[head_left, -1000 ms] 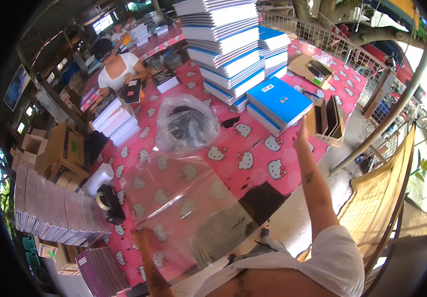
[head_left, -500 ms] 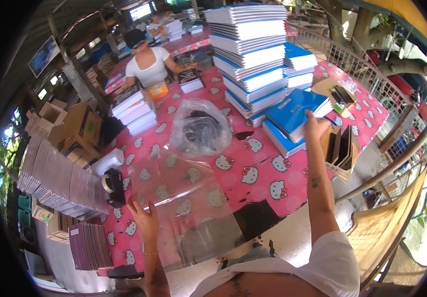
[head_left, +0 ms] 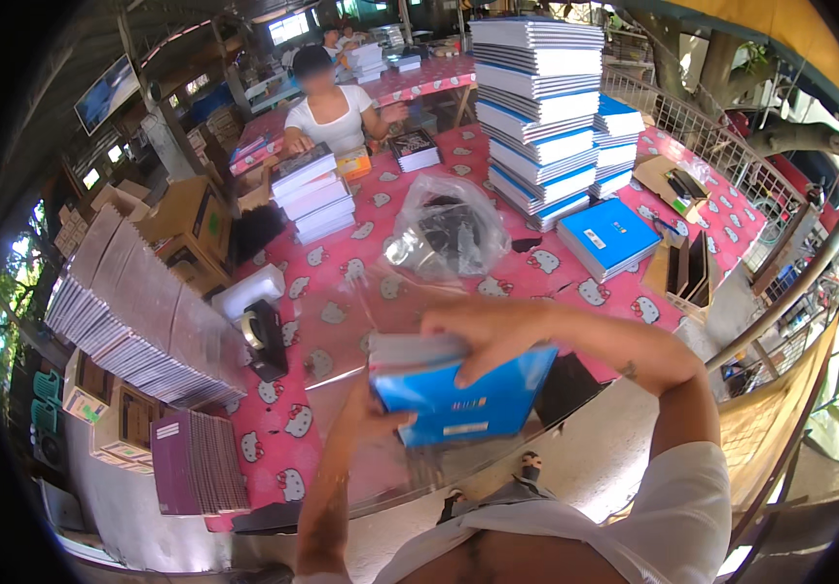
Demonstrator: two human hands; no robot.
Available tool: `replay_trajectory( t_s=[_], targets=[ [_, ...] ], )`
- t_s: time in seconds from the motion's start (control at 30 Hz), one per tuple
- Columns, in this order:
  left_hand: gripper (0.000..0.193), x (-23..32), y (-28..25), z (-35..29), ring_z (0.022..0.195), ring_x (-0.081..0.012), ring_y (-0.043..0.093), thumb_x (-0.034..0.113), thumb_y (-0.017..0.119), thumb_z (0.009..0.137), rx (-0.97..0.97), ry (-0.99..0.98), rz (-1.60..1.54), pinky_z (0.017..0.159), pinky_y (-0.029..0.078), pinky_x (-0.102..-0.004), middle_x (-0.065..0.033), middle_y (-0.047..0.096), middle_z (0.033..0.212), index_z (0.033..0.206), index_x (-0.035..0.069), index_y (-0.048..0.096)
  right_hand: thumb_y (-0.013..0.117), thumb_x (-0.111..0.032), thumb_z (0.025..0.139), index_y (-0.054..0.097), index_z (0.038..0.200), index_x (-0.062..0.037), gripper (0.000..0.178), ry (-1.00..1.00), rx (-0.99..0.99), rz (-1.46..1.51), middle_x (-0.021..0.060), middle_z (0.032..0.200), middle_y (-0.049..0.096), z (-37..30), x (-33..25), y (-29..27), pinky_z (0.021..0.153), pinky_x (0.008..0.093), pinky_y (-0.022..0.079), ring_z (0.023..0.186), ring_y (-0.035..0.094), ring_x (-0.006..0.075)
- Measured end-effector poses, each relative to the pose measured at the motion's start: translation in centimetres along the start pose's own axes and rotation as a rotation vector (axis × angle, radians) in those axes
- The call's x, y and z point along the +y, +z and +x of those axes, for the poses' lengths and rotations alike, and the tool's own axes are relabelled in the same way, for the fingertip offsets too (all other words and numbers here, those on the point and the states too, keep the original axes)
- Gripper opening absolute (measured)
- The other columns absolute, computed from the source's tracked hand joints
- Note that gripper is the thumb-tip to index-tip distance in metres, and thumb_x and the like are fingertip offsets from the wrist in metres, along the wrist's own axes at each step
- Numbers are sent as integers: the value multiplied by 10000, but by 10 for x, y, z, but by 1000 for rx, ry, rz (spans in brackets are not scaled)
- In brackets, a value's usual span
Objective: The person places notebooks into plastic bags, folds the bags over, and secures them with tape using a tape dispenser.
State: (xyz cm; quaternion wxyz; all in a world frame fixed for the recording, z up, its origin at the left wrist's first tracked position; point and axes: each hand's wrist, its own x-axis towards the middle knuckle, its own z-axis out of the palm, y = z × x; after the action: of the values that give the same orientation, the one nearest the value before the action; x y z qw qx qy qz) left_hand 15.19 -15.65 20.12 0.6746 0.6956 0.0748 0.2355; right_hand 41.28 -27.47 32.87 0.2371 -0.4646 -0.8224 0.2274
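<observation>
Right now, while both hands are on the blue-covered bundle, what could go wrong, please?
The blue-covered bundle is tilted between the left hand and the right hand, so it might slip or fall out of line if either grip loosens. The clear plastic lies loose close by, and a corner could perhaps catch and crease it. Farther off, the tall notebook stack has uneven layers; a hard bump to the table could make it lean or topple.

From far I see a workshop: a tall notebook stack (head_left: 536, 122) at upper centre, cardboard boxes (head_left: 186, 226) at left, a co-worker (head_left: 330, 115) at upper left.
</observation>
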Motion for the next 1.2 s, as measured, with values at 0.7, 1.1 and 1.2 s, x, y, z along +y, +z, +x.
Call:
replay_trajectory(
  t_s=[0.7, 1.1, 1.2],
  targets=[
    [860, -61, -53, -138, 1173, -232, 560, 1, 768, 769, 386, -342, 100, 961, 481, -389, -130, 542, 1352, 1500, 11, 316, 989, -147, 562, 375, 1373, -36, 1024, 343, 856, 824, 119, 1272, 560, -5, 42, 243, 1032, 390, 437, 1181, 546, 206],
    [1135, 83, 13, -33, 1344, -416, 461, 557, 842, 643, -2, -12, 1638, 1109, 375, -493, -376, 443, 1393, 1404, -130, 355, 985, -178, 563, 429, 1320, -27, 950, 237, 831, 791, 115, 1237, 586, -8, 47, 233, 991, 374, 474, 1127, 585, 207],
    [945, 82, 0, -20, 1069, -386, 656, 536, 870, 610, -188, -328, 1503, 902, 523, -459, -298, 636, 1119, 1222, -86, 506, 988, -197, 558, 424, 1363, -19, 998, 266, 784, 767, 122, 1279, 574, -4, 43, 219, 1002, 384, 465, 1167, 571, 214]
  ],
)
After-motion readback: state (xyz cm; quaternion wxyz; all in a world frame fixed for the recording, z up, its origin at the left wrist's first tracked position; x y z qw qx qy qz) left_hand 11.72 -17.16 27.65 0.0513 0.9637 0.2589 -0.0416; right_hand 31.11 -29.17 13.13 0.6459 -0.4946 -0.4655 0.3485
